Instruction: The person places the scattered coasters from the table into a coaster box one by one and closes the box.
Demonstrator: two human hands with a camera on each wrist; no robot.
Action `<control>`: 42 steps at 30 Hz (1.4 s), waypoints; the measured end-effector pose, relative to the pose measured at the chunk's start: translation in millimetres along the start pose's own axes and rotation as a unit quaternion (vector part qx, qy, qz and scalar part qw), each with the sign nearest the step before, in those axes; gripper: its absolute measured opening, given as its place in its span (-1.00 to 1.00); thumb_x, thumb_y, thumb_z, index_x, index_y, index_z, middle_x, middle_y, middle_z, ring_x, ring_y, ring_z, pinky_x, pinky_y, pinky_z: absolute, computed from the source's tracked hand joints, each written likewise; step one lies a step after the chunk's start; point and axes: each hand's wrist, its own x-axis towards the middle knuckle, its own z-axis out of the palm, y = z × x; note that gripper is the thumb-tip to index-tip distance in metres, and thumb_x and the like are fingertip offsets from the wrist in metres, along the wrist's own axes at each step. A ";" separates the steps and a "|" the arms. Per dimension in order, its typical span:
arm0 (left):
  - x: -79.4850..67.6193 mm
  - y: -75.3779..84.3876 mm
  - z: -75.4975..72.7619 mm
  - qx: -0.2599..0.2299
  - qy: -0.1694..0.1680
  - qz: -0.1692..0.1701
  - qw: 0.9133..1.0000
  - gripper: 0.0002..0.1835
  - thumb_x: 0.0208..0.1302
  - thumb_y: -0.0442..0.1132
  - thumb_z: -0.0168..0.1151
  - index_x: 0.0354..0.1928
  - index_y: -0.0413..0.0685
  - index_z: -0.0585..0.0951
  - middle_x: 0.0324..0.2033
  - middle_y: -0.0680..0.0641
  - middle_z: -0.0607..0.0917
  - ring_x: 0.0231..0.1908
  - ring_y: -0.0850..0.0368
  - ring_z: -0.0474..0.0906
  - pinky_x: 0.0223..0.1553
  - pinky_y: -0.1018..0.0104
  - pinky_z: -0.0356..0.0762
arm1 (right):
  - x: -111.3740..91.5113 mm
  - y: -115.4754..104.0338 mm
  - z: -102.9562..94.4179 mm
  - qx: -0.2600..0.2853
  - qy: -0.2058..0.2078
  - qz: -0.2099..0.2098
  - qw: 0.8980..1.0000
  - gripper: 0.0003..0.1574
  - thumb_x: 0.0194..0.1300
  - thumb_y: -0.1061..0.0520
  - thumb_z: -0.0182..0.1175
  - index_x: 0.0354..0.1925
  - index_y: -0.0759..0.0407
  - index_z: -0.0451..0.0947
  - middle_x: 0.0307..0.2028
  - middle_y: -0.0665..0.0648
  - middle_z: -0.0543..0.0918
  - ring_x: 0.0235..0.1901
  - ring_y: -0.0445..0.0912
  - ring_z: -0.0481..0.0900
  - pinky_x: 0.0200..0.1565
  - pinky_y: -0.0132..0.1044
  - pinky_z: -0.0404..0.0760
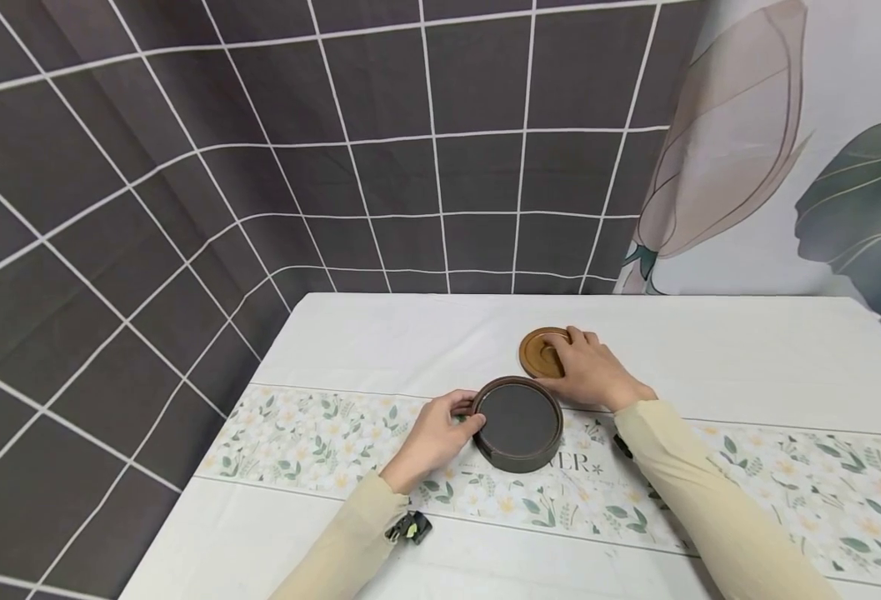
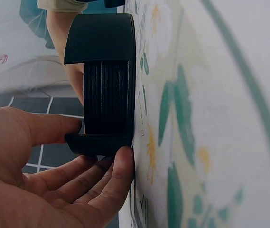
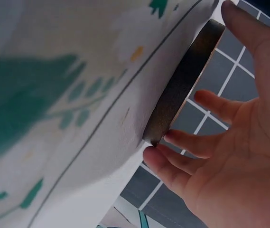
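Note:
A round dark holder (image 1: 518,421) stands on the table, its top a dark disc inside a raised rim. In the left wrist view, a cutout in its side shows a stack of thin layers (image 2: 105,97). My left hand (image 1: 440,435) grips the holder's left side, thumb (image 2: 54,129) on the rim at the cutout and fingers curving round the outside. Behind and slightly right lies a brown round coaster (image 1: 539,353) with a ringed centre. My right hand (image 1: 593,371) spreads loosely around it, fingertips (image 3: 172,136) at its edge and the thumb apart from its other end.
A white tablecloth (image 1: 410,342) with a floral printed band (image 1: 297,433) covers the table. Behind it hangs a dark cloth (image 1: 478,175) with white grid lines; a leaf-patterned curtain (image 1: 748,167) is at the right. A small black device (image 1: 408,527) sits at the left wrist.

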 end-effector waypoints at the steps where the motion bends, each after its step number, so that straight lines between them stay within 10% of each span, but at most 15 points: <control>1: -0.1 0.1 0.0 0.001 0.000 0.001 1.000 -0.64 0.44 -0.25 0.25 0.22 -0.16 0.62 0.05 -0.16 0.72 0.17 -0.12 0.60 0.32 -0.09 0.47 | 0.2 0.1 -0.2 0.001 -0.004 0.003 1.000 -0.03 0.30 -0.28 0.35 0.43 0.23 0.34 0.32 0.57 0.32 0.28 0.52 0.31 0.21 0.40 0.44; 42: -0.8 -0.1 -0.4 0.008 -0.006 0.006 1.000 -0.64 0.46 -0.25 0.23 0.24 -0.17 0.61 0.07 -0.17 0.72 0.19 -0.13 0.59 0.34 -0.10 0.45 | -14.1 5.8 -14.8 0.035 0.035 0.023 0.998 0.07 0.11 -0.26 0.47 0.30 0.36 0.31 0.15 0.51 0.43 0.08 0.33 0.38 -0.05 0.24 0.61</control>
